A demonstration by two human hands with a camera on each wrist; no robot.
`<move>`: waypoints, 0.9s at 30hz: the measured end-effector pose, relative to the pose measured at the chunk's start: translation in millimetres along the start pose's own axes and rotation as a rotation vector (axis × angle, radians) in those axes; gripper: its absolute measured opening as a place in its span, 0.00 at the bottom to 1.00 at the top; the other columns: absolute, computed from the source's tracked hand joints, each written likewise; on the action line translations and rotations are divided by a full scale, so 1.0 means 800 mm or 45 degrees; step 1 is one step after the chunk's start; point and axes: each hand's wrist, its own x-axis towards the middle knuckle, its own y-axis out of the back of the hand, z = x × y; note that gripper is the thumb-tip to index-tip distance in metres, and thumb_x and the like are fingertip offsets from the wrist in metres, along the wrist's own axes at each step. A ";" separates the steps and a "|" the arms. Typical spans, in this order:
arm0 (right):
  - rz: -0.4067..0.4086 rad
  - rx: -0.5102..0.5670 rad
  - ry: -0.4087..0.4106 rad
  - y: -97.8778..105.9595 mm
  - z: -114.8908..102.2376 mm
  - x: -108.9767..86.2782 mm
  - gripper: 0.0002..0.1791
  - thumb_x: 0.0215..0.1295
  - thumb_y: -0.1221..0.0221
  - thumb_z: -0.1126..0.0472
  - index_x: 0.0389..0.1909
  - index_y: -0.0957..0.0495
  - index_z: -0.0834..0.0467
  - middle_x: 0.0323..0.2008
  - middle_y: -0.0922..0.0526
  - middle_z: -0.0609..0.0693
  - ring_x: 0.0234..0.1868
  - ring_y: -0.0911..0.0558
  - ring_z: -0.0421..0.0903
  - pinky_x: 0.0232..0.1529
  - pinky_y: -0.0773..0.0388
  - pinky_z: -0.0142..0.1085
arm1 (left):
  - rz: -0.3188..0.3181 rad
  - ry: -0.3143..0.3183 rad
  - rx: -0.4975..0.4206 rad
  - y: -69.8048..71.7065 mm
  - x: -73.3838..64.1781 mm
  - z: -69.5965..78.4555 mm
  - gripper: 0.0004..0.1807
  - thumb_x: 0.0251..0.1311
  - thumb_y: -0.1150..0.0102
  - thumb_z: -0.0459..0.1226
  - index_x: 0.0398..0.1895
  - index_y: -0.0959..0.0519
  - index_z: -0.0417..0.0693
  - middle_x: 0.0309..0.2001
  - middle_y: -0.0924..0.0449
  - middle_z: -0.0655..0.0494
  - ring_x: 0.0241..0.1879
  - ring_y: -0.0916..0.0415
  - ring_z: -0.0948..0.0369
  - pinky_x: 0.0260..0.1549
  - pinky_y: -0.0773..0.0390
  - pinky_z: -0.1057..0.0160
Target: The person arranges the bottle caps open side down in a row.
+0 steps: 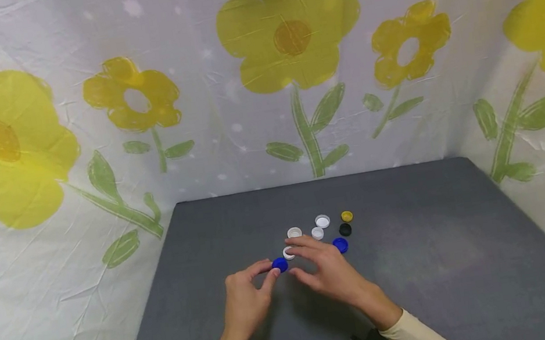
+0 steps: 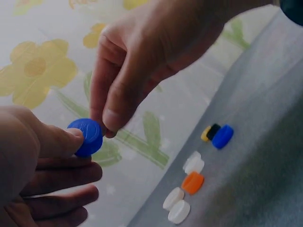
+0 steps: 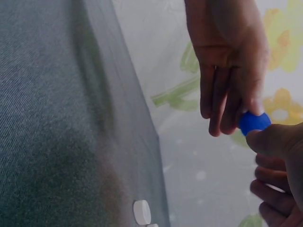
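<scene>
My left hand [image 1: 247,300] pinches a blue bottle cap [image 1: 279,264] between thumb and fingers. Close beside it is my right hand [image 1: 332,270], with a gap between its thumb and fingers in the head view. In the right wrist view, the right thumb [image 3: 272,139] overlaps the edge of the held cap [image 3: 254,123]. A white cap [image 1: 288,253] shows just past the right fingertips. The left wrist view also has an orange cap [image 2: 192,183] among the white ones; the right hand hides it in the head view.
Beyond the hands on the grey table [image 1: 207,227] lie several white caps [image 1: 322,221], a yellow cap [image 1: 346,216], a black cap [image 1: 345,229] and a second blue cap [image 1: 340,245]. A flower-printed curtain [image 1: 222,113] surrounds the table's back and sides.
</scene>
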 end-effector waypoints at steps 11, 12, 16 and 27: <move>0.091 0.054 0.182 -0.003 0.000 -0.002 0.24 0.56 0.26 0.61 0.54 0.18 0.54 0.59 0.18 0.51 0.63 0.21 0.50 0.64 0.25 0.46 | -0.141 0.231 -0.228 0.004 0.000 0.004 0.08 0.60 0.30 0.45 0.38 0.10 0.54 0.39 0.10 0.60 0.45 0.13 0.58 0.49 0.18 0.48; 0.091 0.048 0.179 -0.003 -0.001 -0.002 0.22 0.56 0.27 0.60 0.53 0.18 0.55 0.59 0.18 0.51 0.63 0.21 0.50 0.63 0.25 0.46 | -0.143 0.221 -0.215 0.004 0.000 0.004 0.09 0.60 0.30 0.46 0.39 0.10 0.54 0.40 0.10 0.60 0.45 0.13 0.58 0.49 0.18 0.48; 0.058 0.011 0.126 -0.002 -0.003 -0.004 0.19 0.59 0.29 0.56 0.51 0.16 0.56 0.57 0.17 0.50 0.61 0.19 0.48 0.61 0.23 0.46 | -0.150 0.142 -0.150 0.005 -0.001 0.002 0.12 0.61 0.30 0.44 0.46 0.12 0.52 0.45 0.11 0.60 0.50 0.15 0.59 0.52 0.19 0.51; -0.125 0.062 0.005 -0.007 -0.009 -0.011 0.17 0.59 0.28 0.55 0.48 0.14 0.54 0.54 0.15 0.48 0.57 0.18 0.44 0.57 0.21 0.41 | -0.246 -0.081 0.015 0.011 -0.009 -0.009 0.14 0.54 0.25 0.38 0.45 0.11 0.52 0.43 0.11 0.60 0.45 0.14 0.64 0.48 0.17 0.58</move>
